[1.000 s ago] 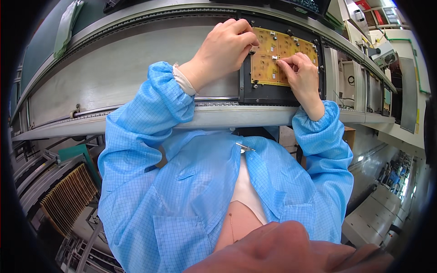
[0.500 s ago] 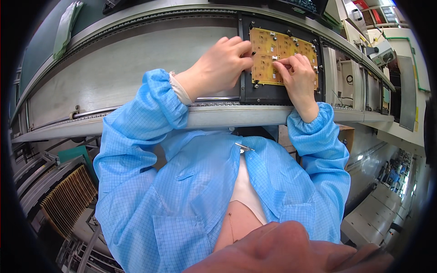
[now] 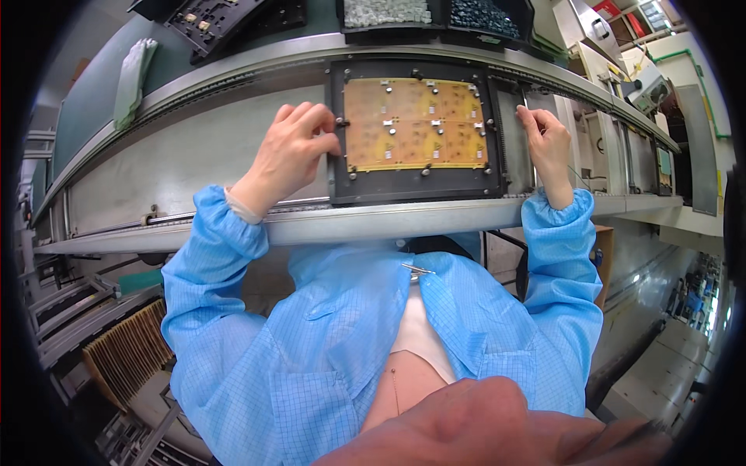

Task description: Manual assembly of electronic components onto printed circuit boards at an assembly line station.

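A yellow-brown circuit board panel (image 3: 412, 140), with several small white and dark parts standing on it, lies in a black frame (image 3: 381, 186) across the conveyor rails. My left hand (image 3: 298, 144) is at the frame's left edge, its fingers curled in and the thumb close to a black knob there. Whatever those fingers may hold is hidden. To the right of the frame, apart from it, my right hand (image 3: 548, 144) is raised over the rails. Its thumb and forefinger are pinched together; anything between them is too small to make out.
Beyond the far rail (image 3: 256, 71) stand a bin of small white parts (image 3: 386, 13) and a bin of dark parts (image 3: 482, 17). A black tray (image 3: 225, 27) lies farther left, near a pale green glove-like bundle (image 3: 134, 81). The near rail (image 3: 404, 219) runs before my body.
The frame with its panel has shifted left along the rails. My right hand has left the panel and moved right, past the frame. My left hand has moved left along with the frame.
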A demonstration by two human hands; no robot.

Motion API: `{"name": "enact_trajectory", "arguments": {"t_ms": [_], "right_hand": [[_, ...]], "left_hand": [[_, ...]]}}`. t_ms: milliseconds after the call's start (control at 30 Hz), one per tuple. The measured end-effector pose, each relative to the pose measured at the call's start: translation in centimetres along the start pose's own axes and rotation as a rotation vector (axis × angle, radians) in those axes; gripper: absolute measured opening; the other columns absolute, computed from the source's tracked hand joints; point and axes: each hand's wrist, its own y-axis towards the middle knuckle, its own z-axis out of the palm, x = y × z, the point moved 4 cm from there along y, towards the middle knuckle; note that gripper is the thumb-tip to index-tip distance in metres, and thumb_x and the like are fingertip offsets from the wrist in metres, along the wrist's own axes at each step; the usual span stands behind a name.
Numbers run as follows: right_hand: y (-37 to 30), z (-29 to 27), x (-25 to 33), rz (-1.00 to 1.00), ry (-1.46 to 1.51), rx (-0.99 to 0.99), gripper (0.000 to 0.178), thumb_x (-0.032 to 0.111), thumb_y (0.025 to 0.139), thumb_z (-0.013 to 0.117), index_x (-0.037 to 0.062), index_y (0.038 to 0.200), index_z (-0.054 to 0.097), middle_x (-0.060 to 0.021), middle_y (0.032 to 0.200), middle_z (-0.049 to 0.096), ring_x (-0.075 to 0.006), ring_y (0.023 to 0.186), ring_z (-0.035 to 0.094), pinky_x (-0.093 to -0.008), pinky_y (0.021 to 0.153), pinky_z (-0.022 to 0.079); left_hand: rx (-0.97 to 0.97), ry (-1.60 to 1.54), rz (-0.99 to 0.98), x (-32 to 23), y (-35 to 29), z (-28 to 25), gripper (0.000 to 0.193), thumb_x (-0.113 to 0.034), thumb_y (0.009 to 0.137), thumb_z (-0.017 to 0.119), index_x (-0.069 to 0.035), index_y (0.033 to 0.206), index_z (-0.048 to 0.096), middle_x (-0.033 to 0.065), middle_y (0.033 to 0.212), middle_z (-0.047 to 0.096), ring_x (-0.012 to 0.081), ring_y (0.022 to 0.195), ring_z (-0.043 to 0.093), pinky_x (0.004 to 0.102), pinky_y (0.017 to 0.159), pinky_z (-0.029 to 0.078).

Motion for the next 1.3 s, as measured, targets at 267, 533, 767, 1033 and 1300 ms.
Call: {"name": "enact_trajectory", "arguments": {"t_ms": [267,533,767,1033,1300], "right_hand": [[1.6,4.4,1.4,-0.027,0.179,0.152,0.04,0.037,0.099,0.059,0.0017,0.091,0.074,-0.0079,0.075,0.069,-0.0136,0.07,0.063,-0.0283,0.065,0.047],[0.7,5.3,-1.1,0.016,0.289,0.149,0.041,0.032,0.101,0.057,-0.0024,0.086,0.072,-0.0086,0.072,0.066,-0.0126,0.066,0.059,-0.0285,0.062,0.045],[1.2,6.6,0.5,-0.013,0.279,0.133,0.038,0.03,0.101,0.058,-0.0025,0.088,0.072,-0.0066,0.071,0.065,-0.0112,0.067,0.059,-0.027,0.062,0.045],[1.4,5.7,-2.4,0.04,0.301,0.16,0.037,0.031,0.1,0.059,-0.0006,0.089,0.074,-0.0041,0.071,0.066,-0.0094,0.067,0.058,-0.0245,0.062,0.045],[1.2,3.2,-0.5,0.055,0.443,-0.059,0.036,0.032,0.099,0.061,0.0003,0.089,0.074,-0.0048,0.074,0.066,-0.0103,0.069,0.058,-0.0255,0.064,0.045]], "left_hand": [[0.051,-0.035,-0.186,3.9,-5.4,-4.6,0.032,0.008,0.064,0.06,-0.015,0.081,0.074,0.0038,0.085,0.054,0.0222,0.086,0.058,0.035,0.076,0.045],[-0.412,0.634,-0.844,23.5,-10.8,-14.1,0.029,-0.028,0.086,0.068,-0.009,0.109,0.071,0.0168,0.101,0.068,0.0326,0.101,0.062,0.0421,0.088,0.05],[-0.036,0.453,-1.452,36.1,-16.3,-19.0,0.081,-0.066,0.068,0.076,-0.001,0.115,0.064,0.02,0.115,0.068,0.0366,0.112,0.063,0.0433,0.095,0.049],[-0.228,0.037,-1.443,37.1,-15.5,-20.5,0.083,-0.052,0.061,0.086,-0.006,0.127,0.064,0.0154,0.123,0.066,0.0322,0.119,0.058,0.0428,0.103,0.04],[-0.065,0.784,-1.344,23.5,-13.2,-25.6,0.079,-0.046,0.06,0.086,-0.023,0.132,0.062,0.0163,0.127,0.061,0.033,0.125,0.049,0.0451,0.108,0.031]]}}
